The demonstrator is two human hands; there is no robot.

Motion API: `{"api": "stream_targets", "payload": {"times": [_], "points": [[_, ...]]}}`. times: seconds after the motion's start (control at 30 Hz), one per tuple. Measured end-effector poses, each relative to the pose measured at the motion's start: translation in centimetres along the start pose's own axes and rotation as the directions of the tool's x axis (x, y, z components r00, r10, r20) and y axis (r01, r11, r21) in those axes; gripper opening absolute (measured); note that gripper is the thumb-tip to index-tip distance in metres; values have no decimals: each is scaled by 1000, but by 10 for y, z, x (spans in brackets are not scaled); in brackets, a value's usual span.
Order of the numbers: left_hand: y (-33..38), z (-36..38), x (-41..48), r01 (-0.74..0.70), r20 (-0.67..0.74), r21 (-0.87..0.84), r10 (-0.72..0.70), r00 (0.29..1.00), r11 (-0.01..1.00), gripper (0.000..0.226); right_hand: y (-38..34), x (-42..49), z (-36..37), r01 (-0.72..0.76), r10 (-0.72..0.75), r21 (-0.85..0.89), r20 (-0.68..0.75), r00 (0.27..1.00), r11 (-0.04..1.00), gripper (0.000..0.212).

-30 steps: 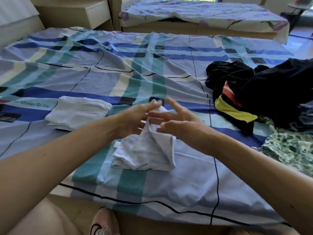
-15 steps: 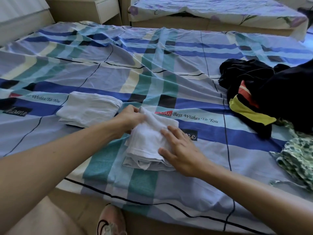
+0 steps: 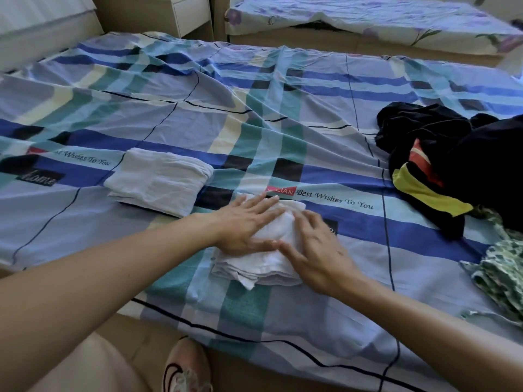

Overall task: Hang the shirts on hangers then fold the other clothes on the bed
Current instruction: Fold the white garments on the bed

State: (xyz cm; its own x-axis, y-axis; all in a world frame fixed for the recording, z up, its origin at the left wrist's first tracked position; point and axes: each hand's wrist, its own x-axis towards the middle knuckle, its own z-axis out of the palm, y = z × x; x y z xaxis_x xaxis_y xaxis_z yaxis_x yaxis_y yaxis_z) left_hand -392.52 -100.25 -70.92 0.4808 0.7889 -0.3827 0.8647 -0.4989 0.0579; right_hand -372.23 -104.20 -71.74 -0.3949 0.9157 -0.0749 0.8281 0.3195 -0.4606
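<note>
A small folded white garment (image 3: 256, 268) lies on the checked blue bed sheet (image 3: 283, 114) near the bed's front edge. My left hand (image 3: 244, 224) lies flat on its left half with fingers straight. My right hand (image 3: 314, 250) presses flat on its right side, fingers spread. A second folded white garment (image 3: 160, 181) lies to the left, apart from both hands. At the right edge lie a heap of black clothes with a yellow and red band (image 3: 441, 159) and a green patterned garment (image 3: 503, 267).
A second bed with a floral sheet (image 3: 368, 21) stands behind, with a wooden nightstand (image 3: 175, 12) at the back left. My shoe (image 3: 186, 366) is on the floor by the bed's front edge.
The white garment was held up between both hands, then laid down and folded. Both hands now lie flat on it, the left hand having moved from its far corner onto its top.
</note>
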Motion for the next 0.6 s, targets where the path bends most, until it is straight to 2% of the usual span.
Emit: {"api": "stream_targets", "payload": {"times": [0.07, 0.13, 0.2, 0.27, 0.3, 0.37, 0.43, 0.5, 0.53, 0.6], "points": [[-4, -3, 6, 79, -42, -98, -83, 996, 992, 95, 3, 1, -4, -93, 93, 12, -55, 994, 996, 79], [-3, -13, 10, 147, -113, -190, -170, 979, 971, 90, 4, 2, -3, -142, 147, 198, -9, 989, 970, 79], [2, -21, 15, 190, -136, -209, -221, 966, 959, 88, 6, 2, 0, -198, 200, 482, 48, 979, 853, 79], [4, -31, 15, 224, -122, -239, -258, 958, 945, 87, 3, 2, 0, -214, 208, 683, 92, 974, 698, 79], [2, -36, 15, 225, -119, -266, -264, 957, 937, 82, 1, 3, -1, -198, 198, 727, 87, 976, 657, 79], [-6, -44, 11, 189, -103, -384, -245, 964, 904, 72, -2, 4, -7, -148, 163, 745, 53, 985, 651, 77], [-17, -46, 2, 123, -65, -626, -209, 976, 770, 70, -6, 6, -17, -86, 85, 719, 37, 996, 690, 75], [-26, -46, -8, 70, -34, -832, -177, 984, 551, 66, -7, 8, -30, -27, -6, 717, 44, 999, 696, 74], [-29, -47, -13, 56, -23, -885, -163, 986, 462, 65, -7, 9, -38, -6, -43, 722, 50, 998, 691, 72], [-33, -51, -22, 16, -31, -933, -125, 992, 361, 60, -6, 14, -52, 27, -82, 749, 37, 996, 662, 69]]}}
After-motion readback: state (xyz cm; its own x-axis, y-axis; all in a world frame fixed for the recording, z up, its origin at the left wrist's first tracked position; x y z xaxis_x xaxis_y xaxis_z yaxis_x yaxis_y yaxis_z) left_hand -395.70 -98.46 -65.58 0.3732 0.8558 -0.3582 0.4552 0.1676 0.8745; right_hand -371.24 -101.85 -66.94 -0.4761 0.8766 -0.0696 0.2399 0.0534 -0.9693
